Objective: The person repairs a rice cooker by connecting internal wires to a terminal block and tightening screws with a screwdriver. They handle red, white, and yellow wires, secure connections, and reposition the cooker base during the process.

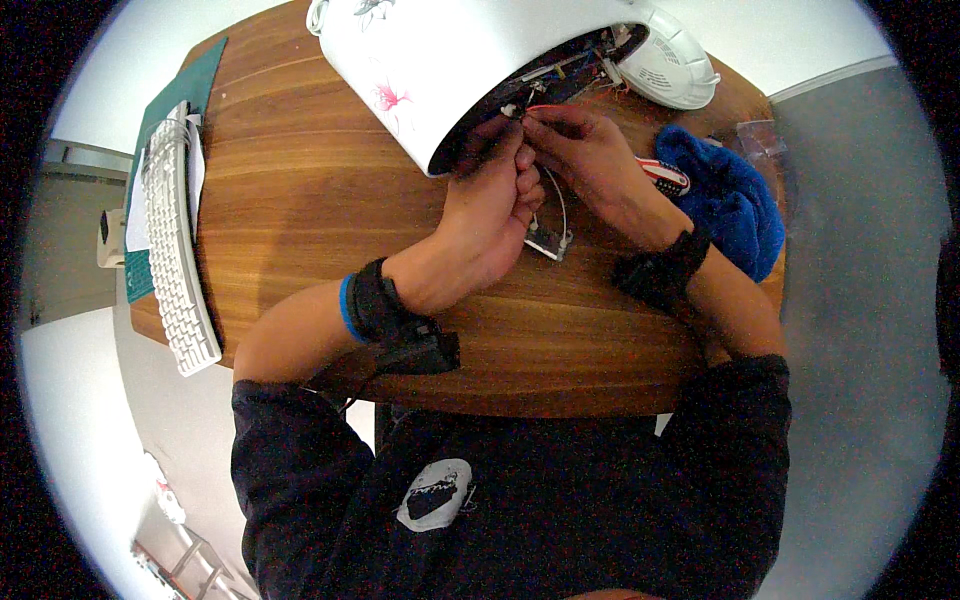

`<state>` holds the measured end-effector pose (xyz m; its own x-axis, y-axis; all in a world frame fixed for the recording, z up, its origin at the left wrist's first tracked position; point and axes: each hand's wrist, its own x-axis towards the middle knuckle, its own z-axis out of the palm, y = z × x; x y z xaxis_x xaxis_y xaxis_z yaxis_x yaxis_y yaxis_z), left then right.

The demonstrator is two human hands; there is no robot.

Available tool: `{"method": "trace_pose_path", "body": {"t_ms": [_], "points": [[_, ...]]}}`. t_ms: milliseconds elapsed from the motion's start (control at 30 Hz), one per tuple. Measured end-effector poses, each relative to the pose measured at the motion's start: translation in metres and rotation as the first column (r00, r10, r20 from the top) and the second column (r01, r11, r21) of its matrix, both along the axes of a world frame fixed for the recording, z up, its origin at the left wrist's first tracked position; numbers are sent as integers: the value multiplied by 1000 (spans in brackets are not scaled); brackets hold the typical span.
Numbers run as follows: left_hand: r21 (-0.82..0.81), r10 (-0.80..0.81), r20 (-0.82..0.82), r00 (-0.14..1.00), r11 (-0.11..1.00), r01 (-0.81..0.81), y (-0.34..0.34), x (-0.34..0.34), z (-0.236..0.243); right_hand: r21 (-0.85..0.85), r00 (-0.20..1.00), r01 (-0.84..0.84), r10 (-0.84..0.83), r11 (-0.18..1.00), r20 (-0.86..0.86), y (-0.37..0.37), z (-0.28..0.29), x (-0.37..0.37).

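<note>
Noted at brown wooden table's [300, 220] left edge: long white plastic keyboard [175, 240]. Toward far edge: rounded white flower-printed appliance housing [450, 70]. At its open end: left hand [490, 205], grip hidden — cannot tell. Just beside: right hand [590, 160], pinched on thin red wire [547, 106]. Near right edge: crumpled blue cloth [728, 205].

Open passage across the table [310, 200] between keyboard [176, 240] and white housing [420, 70], its open end [565, 80] blocked by left hand [488, 205] and right hand [592, 165], right side obstructed by blue cloth [725, 205], red-and-white handle [665, 177], white cover [672, 65]
</note>
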<state>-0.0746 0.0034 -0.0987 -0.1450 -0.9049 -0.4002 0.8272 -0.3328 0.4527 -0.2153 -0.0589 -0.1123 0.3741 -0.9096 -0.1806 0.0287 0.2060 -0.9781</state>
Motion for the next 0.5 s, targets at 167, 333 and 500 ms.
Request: {"method": "trace_pose_path", "body": {"t_ms": [167, 333, 500], "points": [[-19, 6, 11, 1000, 1000, -6, 0, 0, -4, -87, 995, -11, 3, 996, -97, 0, -3, -3], [-9, 14, 32, 999, 1000, -14, 0, -1, -2, -150, 992, 9, -28, 989, -123, -1, -6, -3], [-29, -17, -7, 1000, 999, 17, 0, 1, -6, -174, 989, 22, -47, 984, -141, 0, -2, -1]]}}
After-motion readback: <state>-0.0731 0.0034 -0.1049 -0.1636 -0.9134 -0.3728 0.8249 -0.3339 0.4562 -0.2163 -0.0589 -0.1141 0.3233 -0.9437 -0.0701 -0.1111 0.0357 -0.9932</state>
